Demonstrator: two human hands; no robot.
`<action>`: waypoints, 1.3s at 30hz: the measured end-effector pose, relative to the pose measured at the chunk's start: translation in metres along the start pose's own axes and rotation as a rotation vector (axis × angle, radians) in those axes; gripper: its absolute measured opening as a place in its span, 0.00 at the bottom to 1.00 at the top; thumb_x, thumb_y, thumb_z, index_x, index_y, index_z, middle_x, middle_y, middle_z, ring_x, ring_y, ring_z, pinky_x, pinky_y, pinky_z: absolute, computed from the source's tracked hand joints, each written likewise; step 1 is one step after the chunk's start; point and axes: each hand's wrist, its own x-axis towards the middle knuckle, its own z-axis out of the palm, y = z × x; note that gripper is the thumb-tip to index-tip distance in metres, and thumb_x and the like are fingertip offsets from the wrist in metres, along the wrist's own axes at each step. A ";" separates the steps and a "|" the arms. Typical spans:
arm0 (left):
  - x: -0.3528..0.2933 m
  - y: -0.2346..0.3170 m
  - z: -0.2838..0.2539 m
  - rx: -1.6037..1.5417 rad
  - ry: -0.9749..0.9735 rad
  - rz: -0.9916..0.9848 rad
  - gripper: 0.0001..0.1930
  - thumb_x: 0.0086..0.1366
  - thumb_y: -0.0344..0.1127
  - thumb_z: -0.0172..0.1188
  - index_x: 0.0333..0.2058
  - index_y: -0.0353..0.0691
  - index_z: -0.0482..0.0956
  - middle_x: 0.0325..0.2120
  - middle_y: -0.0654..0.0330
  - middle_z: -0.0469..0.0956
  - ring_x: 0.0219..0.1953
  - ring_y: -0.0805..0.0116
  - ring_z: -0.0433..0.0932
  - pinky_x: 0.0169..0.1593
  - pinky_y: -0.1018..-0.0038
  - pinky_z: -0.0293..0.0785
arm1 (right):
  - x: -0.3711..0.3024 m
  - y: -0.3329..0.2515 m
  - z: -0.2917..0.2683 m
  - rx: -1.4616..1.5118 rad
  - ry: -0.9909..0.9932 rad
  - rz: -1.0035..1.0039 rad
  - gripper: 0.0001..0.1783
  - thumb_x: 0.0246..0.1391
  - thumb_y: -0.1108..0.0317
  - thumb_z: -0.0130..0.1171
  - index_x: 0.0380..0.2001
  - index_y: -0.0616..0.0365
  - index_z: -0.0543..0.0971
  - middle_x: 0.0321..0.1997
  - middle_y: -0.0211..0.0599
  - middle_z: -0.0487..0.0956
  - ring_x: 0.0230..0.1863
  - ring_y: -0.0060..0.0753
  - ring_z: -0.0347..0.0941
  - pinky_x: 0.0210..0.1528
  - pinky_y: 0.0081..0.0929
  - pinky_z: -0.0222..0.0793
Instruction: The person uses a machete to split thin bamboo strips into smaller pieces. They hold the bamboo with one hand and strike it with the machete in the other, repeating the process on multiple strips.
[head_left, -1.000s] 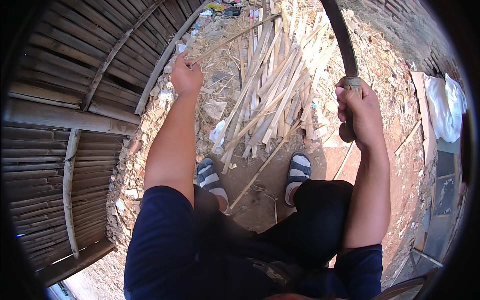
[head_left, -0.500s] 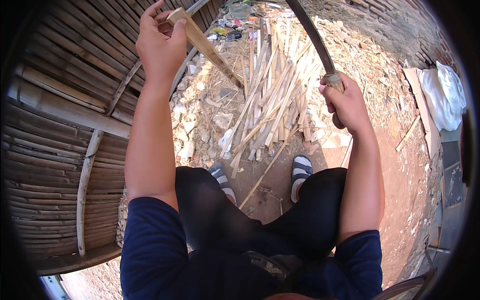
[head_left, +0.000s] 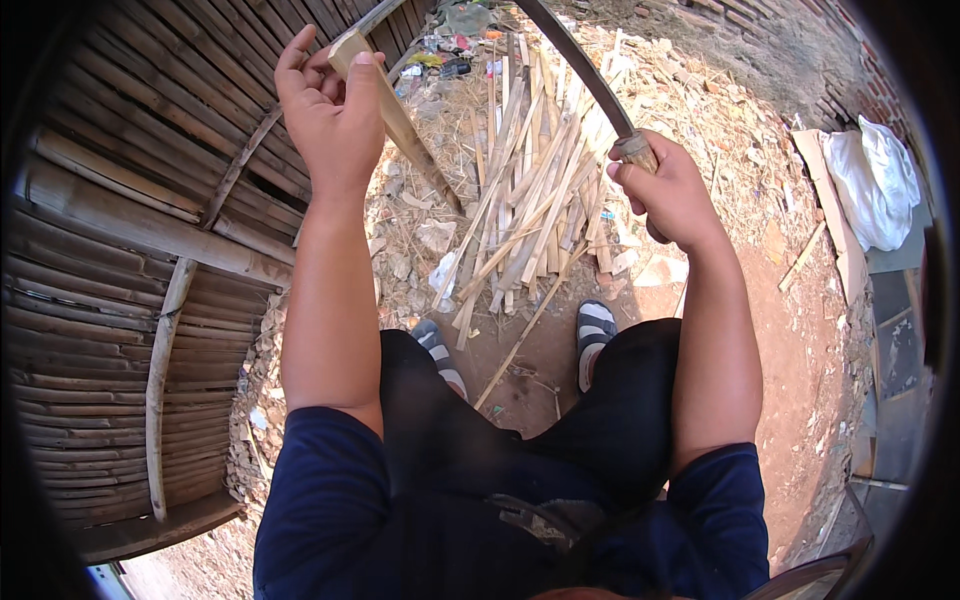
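Observation:
At the upper left, my left hand (head_left: 338, 135) grips the top end of a split bamboo piece (head_left: 412, 137) between thumb and fingers. The piece slants down to the right, its lower end near the stick pile. My right hand (head_left: 680, 200), closed round the wooden handle of a machete (head_left: 590, 80), is at the upper right. Its dark, slightly curved blade points up and to the left, apart from the bamboo, with its tip cut off by the top of the view. Beyond my feet lies a pile of split bamboo sticks (head_left: 540, 190).
A bamboo-slat wall (head_left: 110, 240) with a pole frame rises close on the left. Rubble and litter surround the pile. White plastic bags (head_left: 875, 185) lie by cardboard (head_left: 835, 215) on the right. One long thin stick (head_left: 530, 335) stretches between my sandalled feet.
My left hand and the bamboo piece have come slightly lower. My right hand has shifted a little left and up, with the machete blade leaning further left. Both hands keep their hold.

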 end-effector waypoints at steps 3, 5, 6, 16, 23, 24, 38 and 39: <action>-0.013 -0.014 0.008 -0.130 -0.110 -0.145 0.27 0.75 0.42 0.57 0.63 0.31 0.61 0.42 0.52 0.80 0.46 0.61 0.84 0.52 0.68 0.79 | 0.002 0.001 0.003 0.006 -0.007 0.001 0.12 0.56 0.66 0.64 0.40 0.61 0.79 0.23 0.25 0.73 0.21 0.17 0.67 0.24 0.22 0.63; -0.023 -0.030 0.004 -0.161 -0.176 -0.172 0.29 0.76 0.49 0.54 0.62 0.30 0.61 0.42 0.53 0.81 0.46 0.61 0.84 0.52 0.67 0.79 | 0.004 0.001 0.002 -0.009 -0.013 0.003 0.14 0.55 0.64 0.65 0.41 0.61 0.80 0.26 0.28 0.76 0.23 0.20 0.70 0.26 0.25 0.66; -0.027 -0.031 0.004 -0.177 -0.211 -0.190 0.31 0.76 0.52 0.53 0.62 0.29 0.61 0.42 0.53 0.81 0.47 0.61 0.84 0.52 0.67 0.79 | 0.004 0.001 0.003 -0.009 -0.013 -0.001 0.14 0.55 0.64 0.65 0.41 0.61 0.80 0.25 0.28 0.76 0.23 0.20 0.70 0.25 0.25 0.66; -0.043 -0.002 0.011 -0.091 -0.007 -0.215 0.23 0.63 0.42 0.75 0.48 0.32 0.79 0.21 0.72 0.72 0.26 0.84 0.69 0.32 0.83 0.65 | 0.002 -0.007 0.010 -0.057 0.017 0.031 0.18 0.55 0.64 0.66 0.46 0.60 0.77 0.26 0.29 0.75 0.22 0.20 0.70 0.25 0.25 0.66; -0.034 -0.011 -0.004 -0.003 -0.085 -0.221 0.22 0.59 0.38 0.77 0.45 0.33 0.80 0.22 0.72 0.72 0.25 0.84 0.70 0.32 0.83 0.66 | 0.010 -0.003 0.011 -0.028 0.019 0.020 0.21 0.56 0.60 0.68 0.49 0.59 0.77 0.27 0.28 0.76 0.23 0.19 0.70 0.26 0.23 0.67; -0.032 -0.014 -0.001 0.022 -0.084 -0.177 0.21 0.59 0.39 0.77 0.45 0.33 0.80 0.22 0.73 0.72 0.25 0.84 0.70 0.33 0.83 0.66 | 0.010 -0.004 0.012 -0.042 0.026 0.027 0.23 0.56 0.59 0.67 0.50 0.59 0.77 0.28 0.31 0.78 0.25 0.22 0.73 0.29 0.26 0.69; -0.035 -0.019 -0.012 -0.063 -0.111 -0.411 0.31 0.61 0.48 0.75 0.52 0.31 0.75 0.28 0.65 0.79 0.34 0.74 0.81 0.41 0.77 0.77 | 0.003 -0.043 0.034 0.129 0.151 -0.070 0.22 0.58 0.57 0.68 0.49 0.60 0.79 0.32 0.29 0.79 0.29 0.20 0.74 0.30 0.24 0.69; -0.040 -0.022 -0.012 -0.058 -0.146 -0.426 0.30 0.61 0.48 0.75 0.52 0.31 0.76 0.27 0.65 0.78 0.33 0.75 0.80 0.40 0.77 0.76 | -0.008 -0.060 0.036 0.128 0.168 -0.055 0.24 0.59 0.55 0.68 0.51 0.60 0.79 0.34 0.32 0.80 0.33 0.24 0.76 0.35 0.27 0.72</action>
